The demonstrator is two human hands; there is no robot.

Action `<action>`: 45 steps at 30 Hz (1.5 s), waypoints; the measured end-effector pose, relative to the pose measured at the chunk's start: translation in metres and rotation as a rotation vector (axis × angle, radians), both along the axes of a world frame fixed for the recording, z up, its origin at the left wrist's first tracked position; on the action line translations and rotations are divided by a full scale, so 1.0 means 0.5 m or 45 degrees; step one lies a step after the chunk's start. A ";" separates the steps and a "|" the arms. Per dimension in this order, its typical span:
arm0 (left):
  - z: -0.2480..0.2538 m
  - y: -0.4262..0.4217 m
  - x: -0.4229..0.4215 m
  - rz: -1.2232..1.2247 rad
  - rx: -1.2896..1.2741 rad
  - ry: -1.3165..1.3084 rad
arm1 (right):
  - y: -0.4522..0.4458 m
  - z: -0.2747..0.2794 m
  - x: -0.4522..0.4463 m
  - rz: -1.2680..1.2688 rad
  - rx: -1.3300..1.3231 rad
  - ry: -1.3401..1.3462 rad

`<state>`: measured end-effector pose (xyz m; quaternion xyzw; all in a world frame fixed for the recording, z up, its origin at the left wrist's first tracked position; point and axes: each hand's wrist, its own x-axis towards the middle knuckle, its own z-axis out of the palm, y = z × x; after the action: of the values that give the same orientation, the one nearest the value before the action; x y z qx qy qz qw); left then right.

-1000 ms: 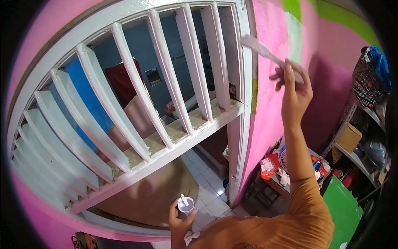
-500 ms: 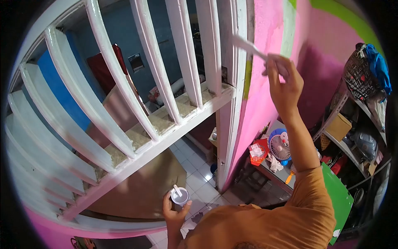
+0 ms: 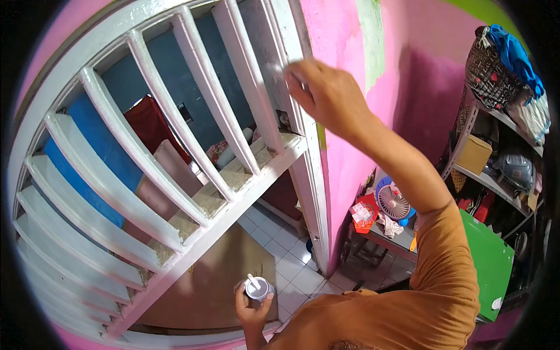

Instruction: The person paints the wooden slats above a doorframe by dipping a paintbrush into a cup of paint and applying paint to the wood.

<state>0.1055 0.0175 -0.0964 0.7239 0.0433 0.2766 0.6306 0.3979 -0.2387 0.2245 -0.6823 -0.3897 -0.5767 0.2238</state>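
Note:
My left hand [image 3: 252, 312] holds a small cup [image 3: 257, 288] of pale paint low in front of me, with a white stick [image 3: 254, 282] leaning in it. Raised at the upper middle, my right hand [image 3: 326, 93] is closed on a brush [image 3: 275, 71], of which only a pale blur shows beyond the fingers. It is near the right upright [image 3: 287, 35] of the white frame; contact cannot be made out. White slats [image 3: 216, 93] run from the frame's top to its lower rail [image 3: 245, 189].
A pink wall [image 3: 341, 116] stands right of the frame. Farther right are a table [image 3: 396, 238] with a fan [image 3: 394, 201], a green board [image 3: 487, 262] and shelves [image 3: 493, 184] with bags [image 3: 490, 76]. Tiled floor [image 3: 291, 268] lies below.
My right hand has moved left with the brush, from over the pink wall to the frame's upright. The view has shifted. My left hand still holds the cup.

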 end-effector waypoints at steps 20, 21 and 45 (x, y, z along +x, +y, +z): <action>0.007 -0.007 -0.002 -0.021 -0.056 0.026 | 0.018 0.096 -0.021 -0.188 -0.127 -0.149; 0.011 -0.010 -0.002 -0.019 -0.039 0.017 | 0.016 0.077 -0.029 -0.200 -0.221 0.064; 0.019 -0.025 -0.010 -0.028 -0.095 0.056 | 0.035 0.153 0.022 -0.208 -0.096 0.021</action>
<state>0.1002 0.0049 -0.0869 0.7061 0.0596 0.2521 0.6591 0.4087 -0.2212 0.3008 -0.7245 -0.3525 -0.5721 0.1534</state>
